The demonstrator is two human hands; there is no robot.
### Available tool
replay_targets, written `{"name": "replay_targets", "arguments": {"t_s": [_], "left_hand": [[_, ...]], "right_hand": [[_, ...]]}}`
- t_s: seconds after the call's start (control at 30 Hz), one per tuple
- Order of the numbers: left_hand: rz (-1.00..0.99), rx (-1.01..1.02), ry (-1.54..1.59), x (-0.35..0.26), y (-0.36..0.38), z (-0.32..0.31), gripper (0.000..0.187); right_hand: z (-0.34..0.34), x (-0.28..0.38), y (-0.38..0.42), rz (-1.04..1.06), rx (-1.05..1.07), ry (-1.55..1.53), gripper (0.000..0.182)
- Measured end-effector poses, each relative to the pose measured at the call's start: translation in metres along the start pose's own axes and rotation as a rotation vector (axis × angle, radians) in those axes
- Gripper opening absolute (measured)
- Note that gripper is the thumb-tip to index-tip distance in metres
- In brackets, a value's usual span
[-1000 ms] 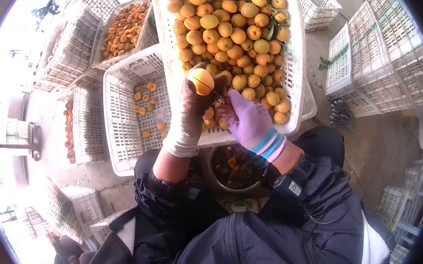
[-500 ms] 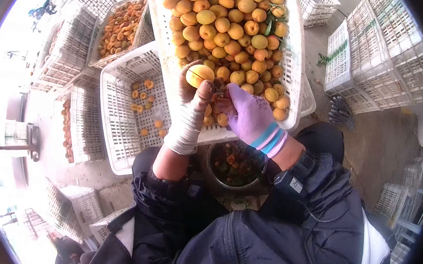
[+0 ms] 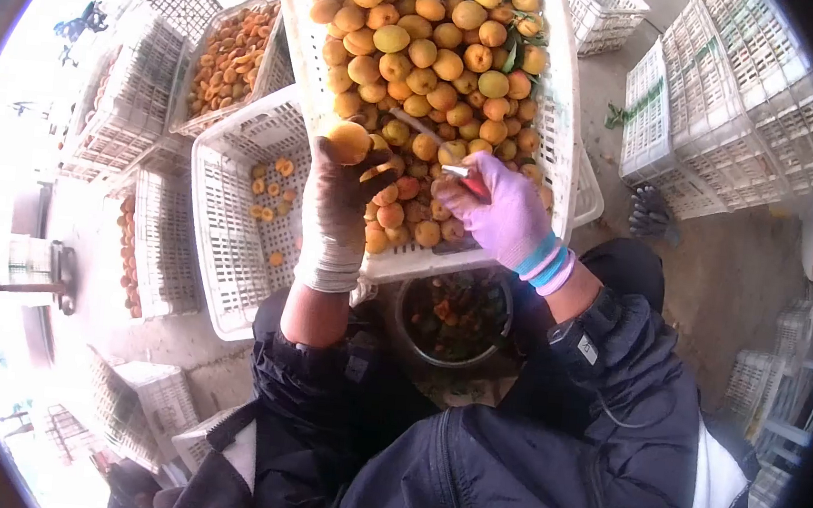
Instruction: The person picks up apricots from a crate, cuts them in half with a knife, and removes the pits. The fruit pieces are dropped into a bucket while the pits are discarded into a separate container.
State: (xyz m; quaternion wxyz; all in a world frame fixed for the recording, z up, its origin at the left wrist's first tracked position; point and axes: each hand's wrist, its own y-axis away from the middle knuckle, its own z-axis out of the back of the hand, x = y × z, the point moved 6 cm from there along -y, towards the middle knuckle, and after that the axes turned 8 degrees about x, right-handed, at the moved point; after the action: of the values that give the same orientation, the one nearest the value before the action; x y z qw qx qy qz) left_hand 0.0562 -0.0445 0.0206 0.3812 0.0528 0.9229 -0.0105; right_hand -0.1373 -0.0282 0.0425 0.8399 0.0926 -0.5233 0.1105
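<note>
My left hand (image 3: 334, 205), in a stained white glove, is closed around an apricot (image 3: 348, 142) at the near left of the heap. In a lilac glove with blue bands, my right hand (image 3: 510, 214) grips a small knife (image 3: 474, 182) by its red handle. Its thin blade points up and left over the fruit, apart from the held apricot. Beneath both hands is a white plastic crate (image 3: 573, 105) full of whole apricots (image 3: 422, 55) with a few green leaves.
A lower white crate (image 3: 219, 268) at left holds several cut apricots. Behind it stands a crate of apricot halves (image 3: 236, 54). Between my knees is a round tub (image 3: 451, 358) with dark scraps. Stacked crates (image 3: 734, 98) and dark gloves (image 3: 653, 214) lie at right.
My hands have moved apart. The left shifted left with the apricot, while the right drew away to the right with the knife, whose blade now shows clear of the fruit.
</note>
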Motion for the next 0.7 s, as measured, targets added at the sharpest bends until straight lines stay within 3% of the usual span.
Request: {"name": "replay_targets", "arguments": {"t_s": [0.03,0.1,0.2,0.23,0.3,0.33,0.4,0.43,0.5,0.53,0.57,0.63,0.67,0.7], "left_hand": [[0.009,0.014,-0.263,0.003,0.003,-0.004,0.064],[-0.067,0.088,-0.703,0.009,0.009,-0.020,0.058],[-0.220,0.217,-1.115,0.005,0.015,-0.057,0.058],[-0.342,0.181,-1.488,-0.017,0.036,-0.082,0.059],[-0.227,0.181,-1.015,0.008,0.017,-0.056,0.059],[-0.224,0.179,-1.016,0.013,0.019,-0.050,0.059],[0.068,0.060,-0.680,0.030,0.020,-0.030,0.072],[0.073,0.060,-0.679,0.032,0.019,-0.032,0.072],[0.058,0.023,-0.232,0.035,0.013,-0.035,0.065],[0.188,0.107,0.079,0.042,0.012,-0.036,0.063],[0.168,0.090,0.015,0.037,0.014,-0.033,0.062],[0.236,0.131,0.027,0.030,0.010,-0.036,0.062],[0.331,0.257,0.148,0.031,0.008,-0.024,0.059],[0.329,0.255,0.151,0.030,0.010,-0.030,0.059]], "right_hand": [[-0.003,0.005,-0.002,0.003,0.009,0.002,0.037],[0.004,0.024,-0.003,0.265,-0.111,-0.388,0.043],[-0.007,0.019,-0.010,0.277,-0.043,-0.413,0.048],[-0.011,0.017,-0.010,0.260,-0.005,-0.426,0.049],[-0.017,0.012,-0.009,0.202,0.021,-0.390,0.047],[-0.014,0.021,-0.007,0.312,-0.029,-0.271,0.046],[-0.010,0.041,0.000,0.554,-0.146,-0.042,0.042],[-0.010,0.041,0.001,0.549,-0.146,-0.043,0.042],[-0.013,0.046,0.004,0.611,-0.108,-0.009,0.042],[-0.013,0.042,0.001,0.632,-0.107,-0.043,0.041],[-0.012,0.042,0.002,0.632,-0.107,-0.043,0.041],[-0.015,0.022,-0.007,0.170,0.127,-0.704,0.041],[-0.013,0.025,-0.004,0.084,0.174,-0.824,0.042],[-0.010,0.024,-0.003,0.082,0.176,-0.822,0.042]]}}
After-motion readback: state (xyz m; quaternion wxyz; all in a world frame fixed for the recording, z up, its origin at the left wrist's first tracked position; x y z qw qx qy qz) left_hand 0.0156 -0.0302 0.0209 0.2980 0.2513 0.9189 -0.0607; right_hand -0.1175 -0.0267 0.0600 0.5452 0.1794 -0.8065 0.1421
